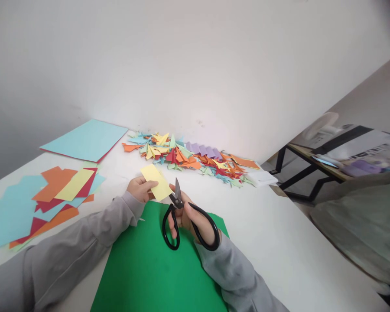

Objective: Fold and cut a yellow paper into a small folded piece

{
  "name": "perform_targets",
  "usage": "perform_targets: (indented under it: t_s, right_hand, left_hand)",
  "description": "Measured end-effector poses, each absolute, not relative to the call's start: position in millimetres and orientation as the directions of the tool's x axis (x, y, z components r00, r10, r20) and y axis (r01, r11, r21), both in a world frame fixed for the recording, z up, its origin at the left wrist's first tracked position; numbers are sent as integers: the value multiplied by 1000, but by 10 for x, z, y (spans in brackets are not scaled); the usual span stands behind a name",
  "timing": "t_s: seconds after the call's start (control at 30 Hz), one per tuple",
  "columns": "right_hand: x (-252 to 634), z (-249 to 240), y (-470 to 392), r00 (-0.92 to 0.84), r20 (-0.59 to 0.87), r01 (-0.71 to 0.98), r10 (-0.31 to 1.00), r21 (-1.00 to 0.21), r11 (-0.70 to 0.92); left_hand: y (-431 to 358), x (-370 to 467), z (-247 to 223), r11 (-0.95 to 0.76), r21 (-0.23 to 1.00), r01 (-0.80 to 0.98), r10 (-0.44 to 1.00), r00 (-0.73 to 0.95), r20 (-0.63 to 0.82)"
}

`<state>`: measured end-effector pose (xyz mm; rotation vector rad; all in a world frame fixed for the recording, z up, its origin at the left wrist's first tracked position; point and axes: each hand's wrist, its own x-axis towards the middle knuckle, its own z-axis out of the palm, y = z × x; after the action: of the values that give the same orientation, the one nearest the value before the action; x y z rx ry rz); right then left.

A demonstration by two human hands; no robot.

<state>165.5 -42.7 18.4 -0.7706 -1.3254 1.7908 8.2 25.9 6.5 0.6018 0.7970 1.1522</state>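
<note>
A small yellow paper rectangle (156,182) is pinched between the thumb and fingers of my left hand (141,189). My right hand (195,219) has its fingers through the black handles of a pair of scissors (177,200). The scissor blades stand apart, one pointing up, at the lower right corner of the yellow paper. Both hands are above a green sheet (159,264) on the white table (263,242).
Cut paper pieces (56,190) in several colours overlap at the left. Behind them is a light blue sheet (87,138). Folded paper shapes (182,158) lie heaped along the wall. Another table (315,162) stands at the far right, near grey-green fabric (360,221).
</note>
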Motion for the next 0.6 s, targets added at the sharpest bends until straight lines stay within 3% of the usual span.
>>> perform_targets:
  t_s: [0.23, 0.37, 0.47, 0.6]
  right_hand:
    - [1650, 178, -403, -532, -10, -269, 847, -946, -180]
    - [1612, 194, -410, -512, 20, -330, 859, -927, -176]
    - [1567, 226, -434, -494, 66, -405, 867, -900, -163]
    - [1522, 260, -478, -531, 59, -459, 845, -859, -228]
  left_hand:
    - [215, 97, 131, 379, 762, -525, 922, 279, -267]
    - [161, 93, 114, 550, 725, -415, 808, 485, -335]
    - [78, 92, 116, 624, 677, -390, 713, 640, -288]
    - [-3, 103, 109, 569, 699, -434, 744, 633, -212]
